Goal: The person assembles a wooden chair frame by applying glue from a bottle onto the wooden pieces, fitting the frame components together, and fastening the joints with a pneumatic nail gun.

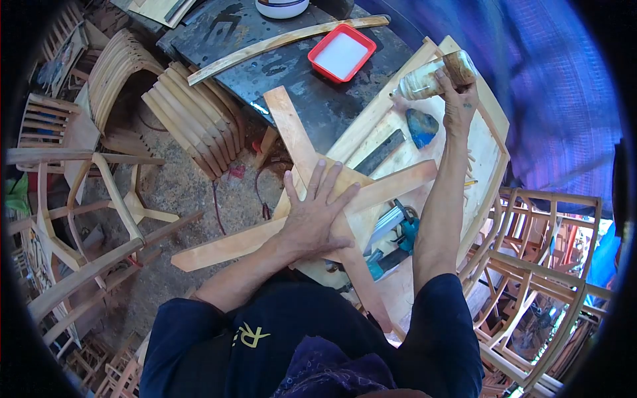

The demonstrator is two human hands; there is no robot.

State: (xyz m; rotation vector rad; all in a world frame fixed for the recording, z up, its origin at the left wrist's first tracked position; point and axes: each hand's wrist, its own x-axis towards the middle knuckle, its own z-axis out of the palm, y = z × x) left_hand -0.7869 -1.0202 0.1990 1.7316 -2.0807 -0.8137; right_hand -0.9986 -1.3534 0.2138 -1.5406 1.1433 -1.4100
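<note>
My left hand (318, 212) lies with fingers spread flat over the middle of a wooden cross frame (398, 182), made of pale crossed boards with a panel at the joint. My right hand (458, 103) is wrapped round a stained whitish bottle (424, 81), tilted on its side with its narrower end pointing left, above the workbench (451, 219). What the bottle contains cannot be seen. A blue, worn object (422, 127) rests on the bench below it. Beneath the cross frame, a teal power tool (408, 229) is partly covered.
A red tray (318, 67) with white contents and a curved wooden strip (265, 46) sit on the dark table (292, 99). Stacked curved wooden parts (192, 119) stand on the left. Chair frames (86, 219) crowd the left floor, and more frames (531, 265) the right.
</note>
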